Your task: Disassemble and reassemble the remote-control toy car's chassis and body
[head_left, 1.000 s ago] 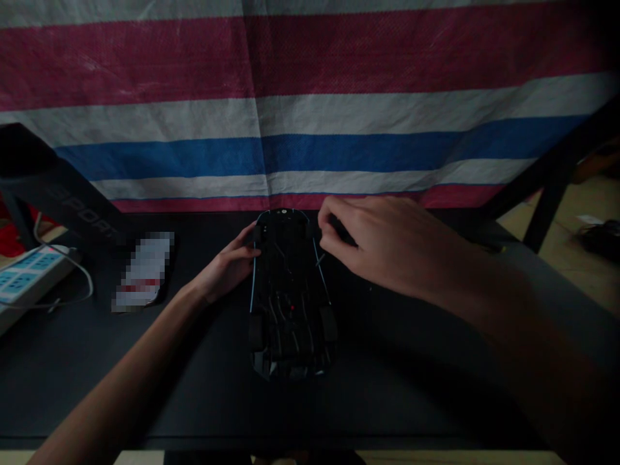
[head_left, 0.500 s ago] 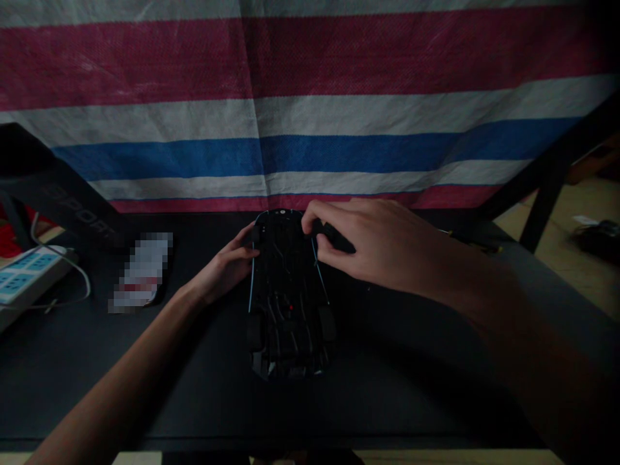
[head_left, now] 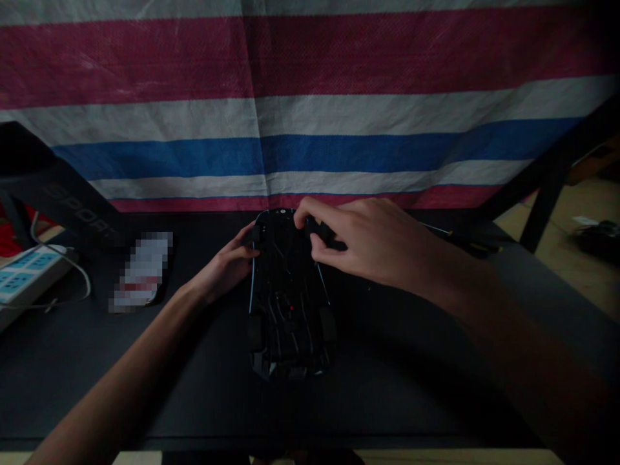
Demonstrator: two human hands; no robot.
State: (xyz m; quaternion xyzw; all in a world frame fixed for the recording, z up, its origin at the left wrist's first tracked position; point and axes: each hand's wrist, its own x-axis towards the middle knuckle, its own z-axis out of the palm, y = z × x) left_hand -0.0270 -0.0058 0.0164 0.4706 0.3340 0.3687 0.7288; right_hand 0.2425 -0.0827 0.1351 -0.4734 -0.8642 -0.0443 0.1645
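A dark toy car [head_left: 285, 278] lies upside down on the black table, its underside facing up and a tiny red spot showing near the middle. Thin light-blue body edges run along both sides. My left hand [head_left: 227, 265] grips the car's left flank near the far end, the thumb and fingers against its edge. At the far right corner, my right hand [head_left: 372, 239] curls its index finger and thumb around a dark part [head_left: 325, 231], which looks like a wheel. The fingers partly cover it, and whether it is fixed to the car I cannot tell.
Behind my right hand lies a thin tool with a black and yellow handle [head_left: 475, 245]. A blurred-out flat object [head_left: 143, 271] rests left, near a white power strip [head_left: 29, 271] with a cable. A dark "SPORT" support [head_left: 82, 200] and striped sheet [head_left: 310, 155] stand behind.
My right hand has shifted slightly left, its fingertips now farther over the car's corner. The car and my left hand stay put.
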